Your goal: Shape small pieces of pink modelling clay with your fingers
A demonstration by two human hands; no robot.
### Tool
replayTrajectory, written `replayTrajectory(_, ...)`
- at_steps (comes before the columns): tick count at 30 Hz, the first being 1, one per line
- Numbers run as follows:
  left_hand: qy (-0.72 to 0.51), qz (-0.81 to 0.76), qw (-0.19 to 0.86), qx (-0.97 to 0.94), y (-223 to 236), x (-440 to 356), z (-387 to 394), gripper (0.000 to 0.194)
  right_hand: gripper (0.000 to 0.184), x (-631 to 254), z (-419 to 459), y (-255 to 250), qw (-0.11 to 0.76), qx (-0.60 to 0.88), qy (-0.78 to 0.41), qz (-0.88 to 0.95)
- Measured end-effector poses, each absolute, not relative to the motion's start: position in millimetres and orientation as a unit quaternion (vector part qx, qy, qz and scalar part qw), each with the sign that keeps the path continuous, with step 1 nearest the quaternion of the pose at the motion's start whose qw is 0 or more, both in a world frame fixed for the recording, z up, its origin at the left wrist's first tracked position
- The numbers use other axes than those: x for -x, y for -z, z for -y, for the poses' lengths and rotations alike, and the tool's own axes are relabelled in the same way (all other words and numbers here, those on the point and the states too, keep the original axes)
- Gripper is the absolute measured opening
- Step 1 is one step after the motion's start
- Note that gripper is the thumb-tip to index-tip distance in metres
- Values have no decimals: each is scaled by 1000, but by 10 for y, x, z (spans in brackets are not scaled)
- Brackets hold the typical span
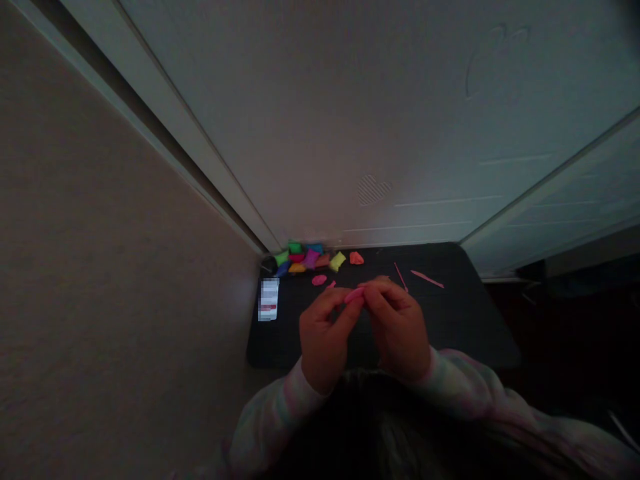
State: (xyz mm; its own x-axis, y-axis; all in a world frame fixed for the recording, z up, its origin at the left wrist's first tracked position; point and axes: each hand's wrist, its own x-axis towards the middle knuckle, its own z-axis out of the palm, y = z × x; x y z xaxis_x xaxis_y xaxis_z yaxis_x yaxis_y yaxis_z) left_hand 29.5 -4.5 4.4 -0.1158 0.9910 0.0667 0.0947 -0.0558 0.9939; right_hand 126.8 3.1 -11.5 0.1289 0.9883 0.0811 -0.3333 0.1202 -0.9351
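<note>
Between the fingertips of both hands is a piece of pink modelling clay (354,295), held above the dark table. My left hand (327,330) pinches its left end with thumb and forefinger. At the other end, my right hand (397,323) closes its fingers on the same piece, and its fingertips partly cover it. Beyond my left hand lies a flat pink clay lump (319,280), with a smaller pink bit (331,285) beside it. An orange clay lump (357,258) sits farther back.
Several colourful clay packets (311,259) are heaped at the table's back left. A lit phone (269,299) lies at the left edge. Two thin pink tools (427,279) rest on the right of the dark table (465,320). A white panel (310,133) rises behind.
</note>
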Motion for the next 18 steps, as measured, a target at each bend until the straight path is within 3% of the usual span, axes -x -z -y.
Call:
replayTrajectory(13,-519,-533,445,-499,-67,-293,34,6,11,-1311,-49,83,600,404,-564,397)
replayTrajectory(18,-547,-541,402,-497,-41,-280,30,13,10,-1314,-46,119,597,402,-571,395)
